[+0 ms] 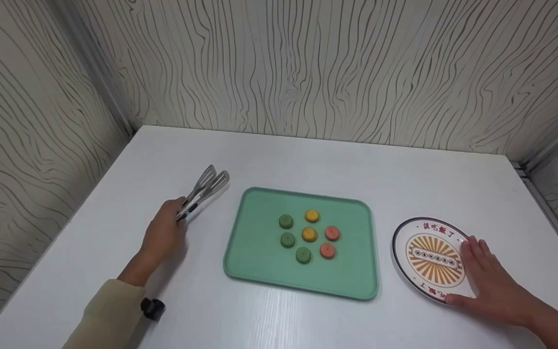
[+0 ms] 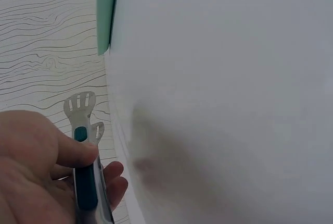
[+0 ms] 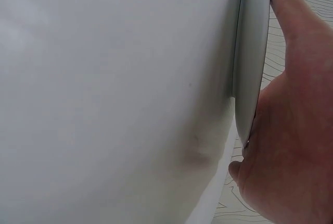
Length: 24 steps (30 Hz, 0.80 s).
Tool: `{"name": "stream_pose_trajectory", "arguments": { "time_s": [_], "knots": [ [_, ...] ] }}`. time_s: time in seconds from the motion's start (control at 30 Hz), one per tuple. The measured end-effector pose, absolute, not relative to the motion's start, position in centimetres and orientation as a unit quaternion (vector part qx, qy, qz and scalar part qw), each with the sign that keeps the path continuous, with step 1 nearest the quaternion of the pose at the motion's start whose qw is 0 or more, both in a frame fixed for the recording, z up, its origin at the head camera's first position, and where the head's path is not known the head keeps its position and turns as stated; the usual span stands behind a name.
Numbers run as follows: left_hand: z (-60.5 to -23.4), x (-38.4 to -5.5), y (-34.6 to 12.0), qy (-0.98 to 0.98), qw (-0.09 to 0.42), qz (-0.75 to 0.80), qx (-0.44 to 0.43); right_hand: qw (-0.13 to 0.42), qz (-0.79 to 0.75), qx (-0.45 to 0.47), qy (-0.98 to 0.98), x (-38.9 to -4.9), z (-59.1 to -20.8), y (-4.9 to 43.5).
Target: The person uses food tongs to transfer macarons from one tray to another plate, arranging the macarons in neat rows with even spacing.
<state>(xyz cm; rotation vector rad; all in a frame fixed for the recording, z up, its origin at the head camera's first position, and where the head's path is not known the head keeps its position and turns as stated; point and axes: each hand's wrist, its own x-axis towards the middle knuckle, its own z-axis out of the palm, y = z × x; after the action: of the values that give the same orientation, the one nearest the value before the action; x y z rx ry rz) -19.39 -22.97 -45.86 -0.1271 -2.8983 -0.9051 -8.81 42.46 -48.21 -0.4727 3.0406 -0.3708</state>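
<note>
My left hand (image 1: 162, 232) grips the metal tongs (image 1: 205, 190) to the left of the tray. Their slotted heads point away and stand slightly apart; in the left wrist view the thumb lies on the dark handle (image 2: 86, 187). At the right, my right hand (image 1: 492, 286) holds the round white plate (image 1: 402, 247) by its right rim, thumb at the near side and fingers farther back. In the right wrist view the plate (image 3: 252, 62) shows edge-on against the palm. On the green tray (image 1: 255, 228) lie several small round macaron-like pieces (image 1: 309, 234), green, yellow and pinkish red.
The tray sits between both hands on the white table (image 1: 279, 320). Wood-grain patterned walls (image 1: 288, 68) rise behind the table and at its sides. A small black device (image 1: 153, 309) is at the left wrist.
</note>
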Motion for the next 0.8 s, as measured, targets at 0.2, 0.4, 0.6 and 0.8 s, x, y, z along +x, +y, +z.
{"name": "stream_pose_trajectory", "arguments": {
  "time_s": [0.2, 0.4, 0.6, 0.8],
  "knots": [
    [-45.6, -19.4, -22.7, -0.951, 0.053, -0.302, -0.044, 0.028, -0.128, -0.150, 0.980, -8.8, -48.2, 42.5],
    [-45.1, -19.4, -22.7, -0.946, 0.057, -0.314, -0.064, 0.053, -0.138, -0.136, 0.980, -9.1, -48.0, 42.4],
    [-44.2, -19.3, -22.6, -0.947, 0.037, -0.309, -0.076, 0.053, -0.138, -0.137, 0.979, -9.1, -47.9, 42.5],
    [-43.4, -19.1, -22.3, -0.944, 0.031, -0.316, -0.095, 0.023, -0.129, -0.156, 0.979, -8.9, -48.1, 42.6]
  ]
}}
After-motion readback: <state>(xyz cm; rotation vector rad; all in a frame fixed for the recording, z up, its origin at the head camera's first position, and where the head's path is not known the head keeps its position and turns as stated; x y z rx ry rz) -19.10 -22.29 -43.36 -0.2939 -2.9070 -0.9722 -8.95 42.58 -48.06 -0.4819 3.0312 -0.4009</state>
